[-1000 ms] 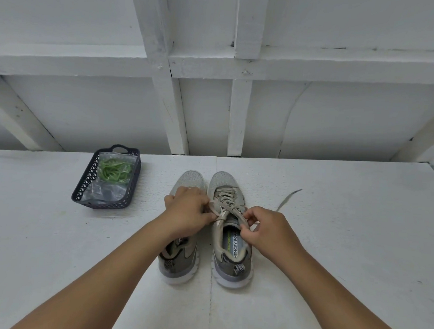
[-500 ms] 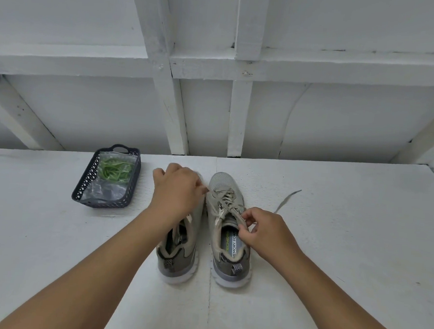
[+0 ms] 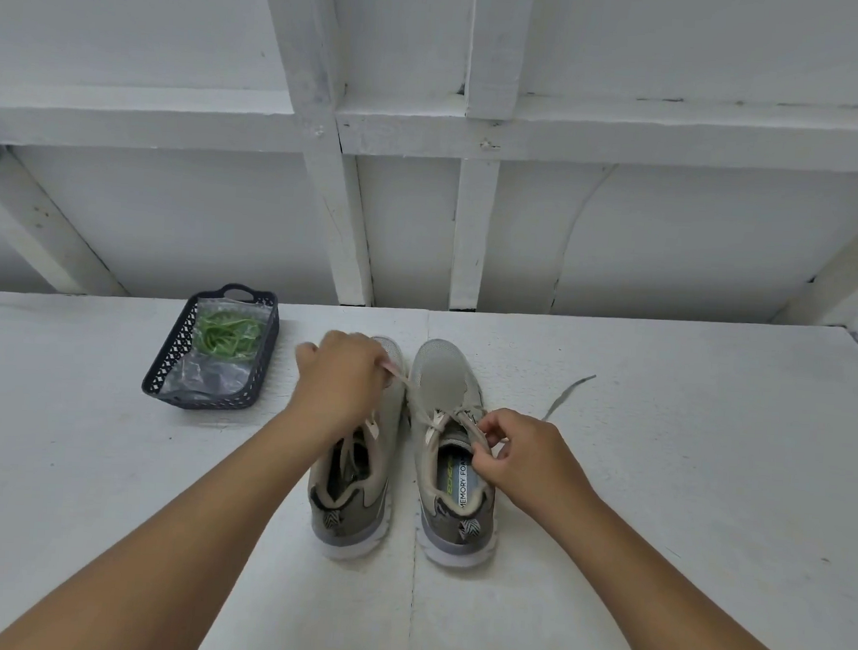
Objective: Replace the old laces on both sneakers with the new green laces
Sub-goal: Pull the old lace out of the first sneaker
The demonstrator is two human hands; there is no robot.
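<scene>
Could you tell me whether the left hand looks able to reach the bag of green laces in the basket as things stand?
Probably yes: the basket sits open-topped just beyond the left hand, though that hand is gripping the old lace.

- You're looking at a plain, workshop-like or staged work area; which exactly you cannot tell.
- A white-painted wall (image 3: 672, 249) with bare timber framing (image 3: 478, 177) fills the upper frame.
- A rough white table (image 3: 684, 466) spans the lower half, with a seam down its middle.

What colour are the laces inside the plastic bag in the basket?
Green; the laces show clearly in the head view, inside the bag in the dark basket.
</scene>
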